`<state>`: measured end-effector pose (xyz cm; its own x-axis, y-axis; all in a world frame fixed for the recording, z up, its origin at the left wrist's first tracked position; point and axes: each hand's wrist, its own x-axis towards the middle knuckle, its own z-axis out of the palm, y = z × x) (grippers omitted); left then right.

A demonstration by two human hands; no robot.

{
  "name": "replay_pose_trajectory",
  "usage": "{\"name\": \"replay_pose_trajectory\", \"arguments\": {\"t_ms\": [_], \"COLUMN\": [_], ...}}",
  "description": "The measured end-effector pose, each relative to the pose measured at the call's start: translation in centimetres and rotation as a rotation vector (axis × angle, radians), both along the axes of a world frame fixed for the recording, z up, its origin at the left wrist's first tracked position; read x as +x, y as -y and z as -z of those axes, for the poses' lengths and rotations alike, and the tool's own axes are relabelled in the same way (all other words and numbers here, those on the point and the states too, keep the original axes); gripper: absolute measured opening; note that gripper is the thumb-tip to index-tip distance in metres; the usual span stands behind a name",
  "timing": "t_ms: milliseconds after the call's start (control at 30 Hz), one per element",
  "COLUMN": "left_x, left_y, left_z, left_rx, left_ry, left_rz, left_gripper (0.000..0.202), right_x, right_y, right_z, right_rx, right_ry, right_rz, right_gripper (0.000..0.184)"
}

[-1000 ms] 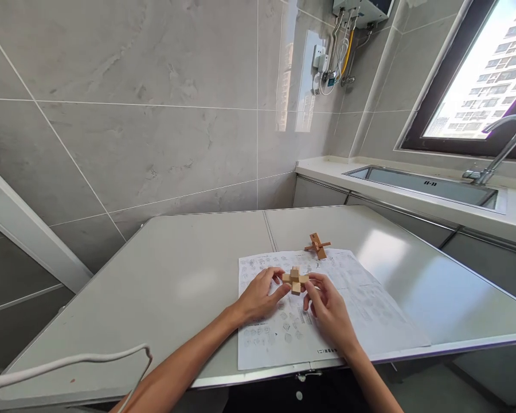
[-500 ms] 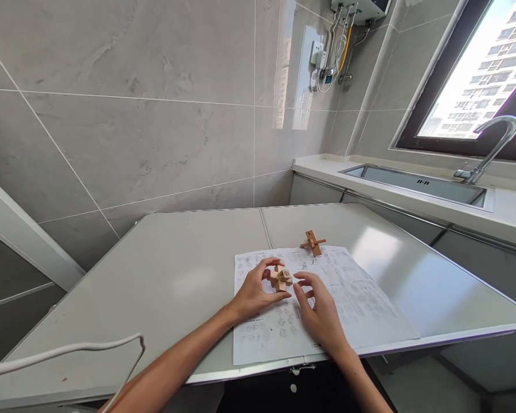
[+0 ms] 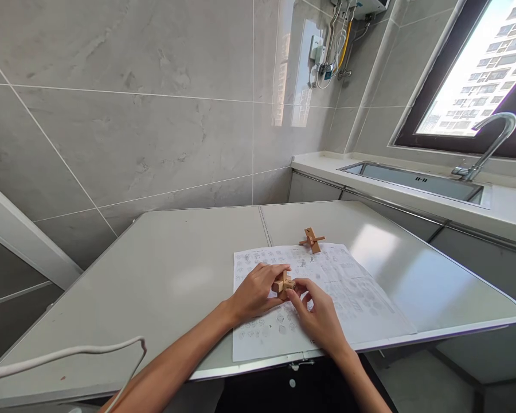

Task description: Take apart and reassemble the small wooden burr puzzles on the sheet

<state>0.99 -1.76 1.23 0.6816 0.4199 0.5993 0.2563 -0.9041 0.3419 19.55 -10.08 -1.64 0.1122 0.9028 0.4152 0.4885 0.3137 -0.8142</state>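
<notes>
A light wooden burr puzzle (image 3: 284,283) of interlocking blocks is held between my two hands, over a printed paper sheet (image 3: 361,315). My left hand (image 3: 258,292) grips it from the left, fingers over the top and thumb below. On its right side, the thumb and index finger of my right hand (image 3: 316,312) pinch a block end that sticks out. Fingers cover part of the puzzle. Farther back, a darker brown wooden cross-shaped puzzle (image 3: 312,241) lies at the top edge of the sheet.
The sheet lies on a pale folding table (image 3: 189,246) with a seam. A white cable (image 3: 69,350) crosses the table's front left corner. To the right is a counter with a sink (image 3: 413,180) and a faucet (image 3: 492,146). A tiled wall (image 3: 155,115) stands behind.
My right hand has come in from beside the puzzle and now pinches its right side. The puzzle has turned and shifted slightly right, and my left fingers wrap it more closely.
</notes>
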Motion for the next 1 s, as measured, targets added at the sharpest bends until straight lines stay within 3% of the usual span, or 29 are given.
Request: {"name": "replay_pose_trajectory", "arguments": {"t_ms": [200,500,1000], "left_x": [-0.17,-0.13,0.18], "left_y": [0.18,0.32,0.21], "left_z": [-0.18,-0.66,0.03], "left_rx": [-0.125,-0.255,-0.052], "left_ry": [-0.023,-0.019,-0.024], "left_rz": [0.059,0.034,0.086], "left_gripper": [0.066,0.068,0.047], "right_x": [0.02,0.08,0.34], "right_y": [0.19,0.26,0.41], "right_z": [-0.19,-0.39,0.11], "right_rx": [0.028,0.028,-0.080], "right_ry": [-0.011,-0.010,0.003], "right_rz": [-0.008,-0.007,-0.029], "right_gripper": [0.024,0.028,0.037]}}
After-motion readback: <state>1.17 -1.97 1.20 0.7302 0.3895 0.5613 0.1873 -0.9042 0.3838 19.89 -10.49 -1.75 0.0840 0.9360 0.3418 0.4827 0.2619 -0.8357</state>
